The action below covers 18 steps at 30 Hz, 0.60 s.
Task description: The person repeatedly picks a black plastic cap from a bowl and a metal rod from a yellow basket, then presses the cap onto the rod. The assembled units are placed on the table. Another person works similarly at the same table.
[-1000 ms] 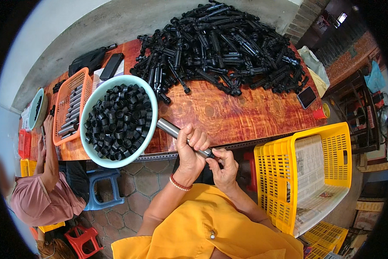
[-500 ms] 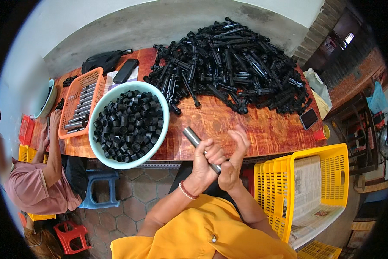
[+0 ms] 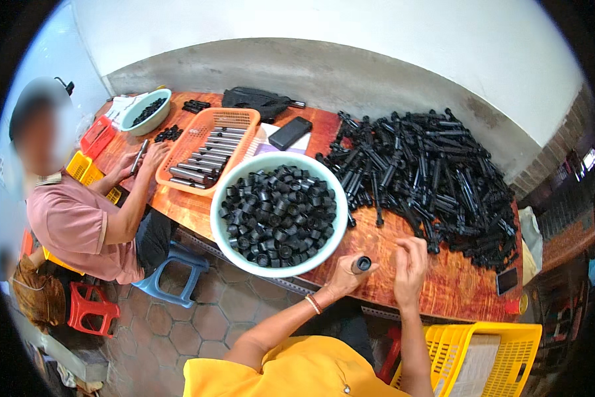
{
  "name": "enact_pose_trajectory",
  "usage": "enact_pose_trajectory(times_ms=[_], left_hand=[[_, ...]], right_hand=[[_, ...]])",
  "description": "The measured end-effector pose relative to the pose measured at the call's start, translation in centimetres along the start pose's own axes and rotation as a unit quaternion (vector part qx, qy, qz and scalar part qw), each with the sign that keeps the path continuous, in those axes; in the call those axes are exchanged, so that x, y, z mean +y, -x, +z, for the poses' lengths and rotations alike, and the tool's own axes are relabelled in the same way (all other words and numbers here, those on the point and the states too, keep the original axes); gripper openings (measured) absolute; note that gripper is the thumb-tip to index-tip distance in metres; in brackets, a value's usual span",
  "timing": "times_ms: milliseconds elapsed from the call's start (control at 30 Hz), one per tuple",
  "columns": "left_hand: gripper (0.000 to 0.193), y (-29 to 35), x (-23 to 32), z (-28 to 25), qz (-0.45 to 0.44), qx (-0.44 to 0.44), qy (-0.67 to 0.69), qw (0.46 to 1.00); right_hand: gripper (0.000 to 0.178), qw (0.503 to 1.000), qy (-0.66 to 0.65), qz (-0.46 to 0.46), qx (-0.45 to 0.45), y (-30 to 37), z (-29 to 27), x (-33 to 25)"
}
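Observation:
My left hand [image 3: 345, 278] is closed round a metal tube [image 3: 361, 265], which points its dark round end upward. Just to the right, my right hand [image 3: 411, 270] is raised with its fingers loosely bent and apart, nothing visible in it. Close by on the left stands a pale green basin [image 3: 342, 228] full of short black plastic caps [image 3: 277, 215]. A large heap of black rod-shaped parts [image 3: 436, 178] covers the back right of the red-brown table [image 3: 330, 264].
An orange basket [image 3: 168, 175] of metal tubes lies beyond the basin. On the left a co-worker [image 3: 89, 218] handles a tube. A yellow crate [image 3: 532, 331] stands by my right arm, a phone [image 3: 507, 281] at the table's right edge, a blue stool [image 3: 185, 278] below left.
The view has swung left, showing more of the co-worker. My right hand has come away from the tube, and the tube in my left hand has tipped end-up.

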State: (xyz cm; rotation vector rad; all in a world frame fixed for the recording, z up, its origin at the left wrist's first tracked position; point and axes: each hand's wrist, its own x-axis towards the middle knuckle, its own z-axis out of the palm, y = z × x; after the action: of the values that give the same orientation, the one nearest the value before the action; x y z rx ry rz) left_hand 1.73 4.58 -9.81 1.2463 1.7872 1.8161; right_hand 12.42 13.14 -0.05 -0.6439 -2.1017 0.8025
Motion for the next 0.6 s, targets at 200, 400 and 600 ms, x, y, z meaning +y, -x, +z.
enact_pose_trajectory(times_ms=[200,400,600], left_hand=[[0.014,0.7,-3.6,0.2,0.031,0.02,0.019,0.999],[0.021,1.6,-4.7,0.8,-0.004,0.024,0.015,1.0],[0.029,1.6,-4.8,0.8,-0.017,0.014,0.022,1.0]], right_hand=[[0.03,0.946,0.011,-0.113,-0.305,-8.5,5.2,-4.2],[0.044,0.878,0.011,-0.316,-0.359,-12.0,12.7,-6.4],[0.031,0.817,0.062,-0.404,-0.406,-12.2,17.2,-6.2]])
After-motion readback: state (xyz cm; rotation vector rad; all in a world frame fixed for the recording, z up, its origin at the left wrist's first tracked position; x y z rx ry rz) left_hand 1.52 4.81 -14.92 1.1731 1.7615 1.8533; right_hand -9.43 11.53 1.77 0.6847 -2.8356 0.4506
